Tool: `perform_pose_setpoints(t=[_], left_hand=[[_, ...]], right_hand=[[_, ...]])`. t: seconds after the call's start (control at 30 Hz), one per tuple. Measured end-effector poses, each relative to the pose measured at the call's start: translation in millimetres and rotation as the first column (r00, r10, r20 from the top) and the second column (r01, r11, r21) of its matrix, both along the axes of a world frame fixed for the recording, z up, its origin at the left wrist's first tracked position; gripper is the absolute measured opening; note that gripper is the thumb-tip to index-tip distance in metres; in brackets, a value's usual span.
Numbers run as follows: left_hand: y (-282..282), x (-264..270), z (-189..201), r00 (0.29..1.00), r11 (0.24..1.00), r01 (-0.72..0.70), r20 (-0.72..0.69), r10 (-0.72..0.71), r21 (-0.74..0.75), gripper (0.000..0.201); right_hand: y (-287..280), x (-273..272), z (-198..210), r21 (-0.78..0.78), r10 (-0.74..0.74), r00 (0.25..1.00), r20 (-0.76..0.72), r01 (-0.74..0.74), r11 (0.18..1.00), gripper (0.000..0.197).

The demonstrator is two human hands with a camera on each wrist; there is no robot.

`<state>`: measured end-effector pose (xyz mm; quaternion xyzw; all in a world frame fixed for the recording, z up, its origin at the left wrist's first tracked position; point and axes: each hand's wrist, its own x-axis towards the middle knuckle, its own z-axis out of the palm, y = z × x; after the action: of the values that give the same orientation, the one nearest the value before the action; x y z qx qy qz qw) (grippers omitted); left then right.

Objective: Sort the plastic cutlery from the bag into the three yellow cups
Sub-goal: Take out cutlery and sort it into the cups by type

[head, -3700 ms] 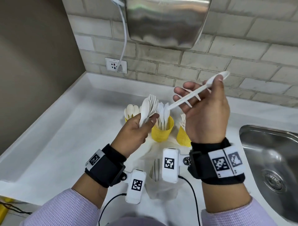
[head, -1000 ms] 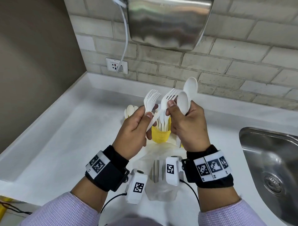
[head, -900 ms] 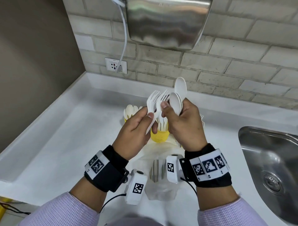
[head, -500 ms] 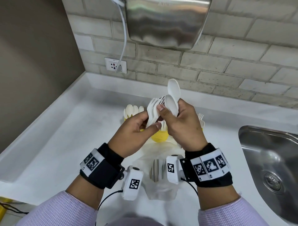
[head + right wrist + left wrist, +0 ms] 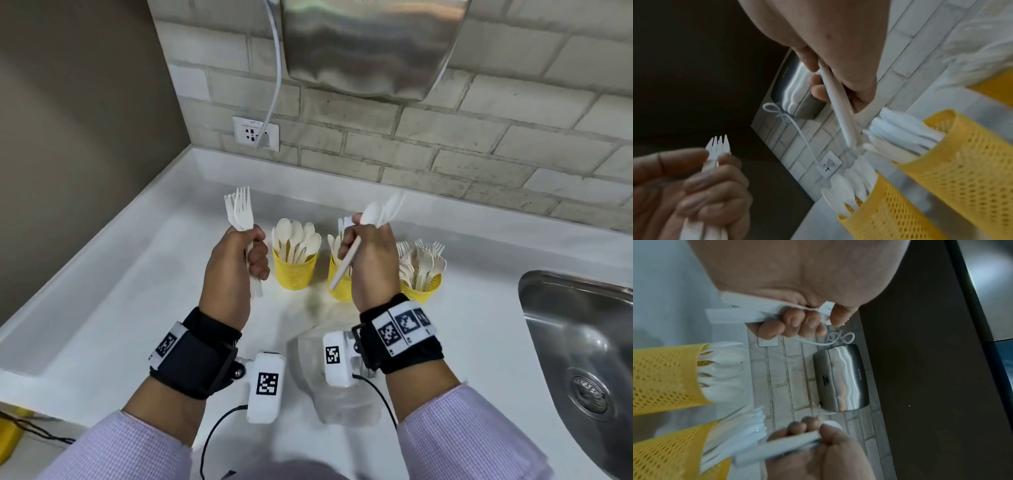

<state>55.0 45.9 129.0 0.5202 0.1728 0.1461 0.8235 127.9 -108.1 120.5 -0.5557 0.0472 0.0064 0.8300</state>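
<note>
White plastic forks (image 5: pixel 239 212) stand upright in my left fist, spoons (image 5: pixel 380 212) tilted in my right; three yellow mesh cups (image 5: pixel 294 274) stand in a row, the bag (image 5: pixel 308 346) nearer me.

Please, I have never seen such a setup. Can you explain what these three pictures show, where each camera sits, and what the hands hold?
No machine here: a person works with bare hands, wearing cameras. The wide picture comes from the head; the other two come from the wrists, looking along the fingers. The left hand grips a bundle of forks. The right hand grips spoons. On the white counter stand three yellow cups with sorted cutlery, and a clear bag lies nearer. A sink is at the right.
</note>
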Motion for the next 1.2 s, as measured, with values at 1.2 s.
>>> perform_pose_setpoints(t=[1.2], left_hand=[[-42.1,-9.3,10.0,0.930,0.856,0.364,-0.084,-0.359,0.368,0.026]], right_hand=[[-9.4,-22.5,8.7,-0.532,0.301,0.894,0.332,-0.086,0.842,0.029]])
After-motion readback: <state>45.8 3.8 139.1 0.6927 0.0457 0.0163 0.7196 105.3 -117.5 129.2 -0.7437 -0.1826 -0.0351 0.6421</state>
